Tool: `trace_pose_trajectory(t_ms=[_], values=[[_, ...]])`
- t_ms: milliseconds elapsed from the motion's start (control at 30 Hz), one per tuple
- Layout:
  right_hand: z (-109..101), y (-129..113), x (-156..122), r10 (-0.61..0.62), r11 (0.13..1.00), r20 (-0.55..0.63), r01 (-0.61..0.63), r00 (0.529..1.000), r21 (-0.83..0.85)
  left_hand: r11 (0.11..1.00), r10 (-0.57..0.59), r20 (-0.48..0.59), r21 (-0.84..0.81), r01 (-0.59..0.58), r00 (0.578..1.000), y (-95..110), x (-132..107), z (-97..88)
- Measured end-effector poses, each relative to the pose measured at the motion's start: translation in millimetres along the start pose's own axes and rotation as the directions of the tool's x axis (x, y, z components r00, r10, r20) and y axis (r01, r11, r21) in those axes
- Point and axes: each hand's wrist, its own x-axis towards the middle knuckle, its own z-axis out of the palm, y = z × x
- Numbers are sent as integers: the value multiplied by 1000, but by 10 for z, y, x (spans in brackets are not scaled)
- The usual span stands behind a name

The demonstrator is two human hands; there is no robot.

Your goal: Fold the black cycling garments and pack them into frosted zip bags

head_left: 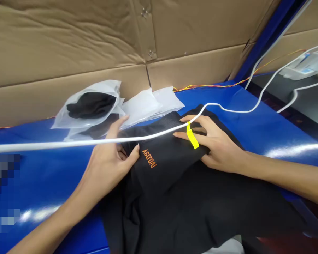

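A black garment (169, 183) with orange "AstroAI" lettering lies spread over the blue table in front of me. At its upper left edge, my left hand (108, 158) has its thumb beside the lettering and its lower fingers curled into the cloth. The index finger of that hand points away toward the bags. My right hand (218, 146) rests on the garment's upper right part, fingers spread over the fabric, its thumb partly hidden by a fold. A white cable (153, 135) with a yellow tag (193, 138) crosses in front of both hands.
Behind the garment lie a translucent bag (88, 106) with black fabric inside and flat white packets (148, 104). Brown padded panels (69, 46) stand at the back of the blue table (50, 158). Red and yellow wires (209, 85) run along their foot. A clear plastic container (307, 65) sits at the right.
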Motion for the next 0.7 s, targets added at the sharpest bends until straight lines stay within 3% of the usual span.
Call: trace_pose_trajectory(t_ms=[33,100,167,233,333,433,533,633,700], values=[[-7,-5,0,5,1000,15,-5,1000,22,972,151,-19,188,-145,988,-21,-9,2],[-30,-12,-2,20,997,47,-23,999,73,750,422,27,552,-366,906,-60,-20,6],[-59,-7,-5,33,993,64,-40,997,115,575,549,100,675,-462,830,-87,-23,0],[-87,10,-9,46,988,66,-55,997,148,486,611,164,695,-531,774,-105,-20,-18],[-111,36,-15,71,972,77,-86,995,218,459,628,324,579,-673,707,-124,-8,-51],[-97,18,-12,101,965,95,-121,990,232,456,555,500,485,-746,664,-134,12,-65],[-57,-35,6,231,971,46,-233,972,49,406,462,587,526,-747,665,-154,28,-63],[-20,-58,28,390,913,-16,-389,921,-124,377,431,599,560,-738,675,-205,22,-60],[-7,-43,41,439,880,15,-427,898,-210,373,435,590,570,-732,680,-242,10,-55]])
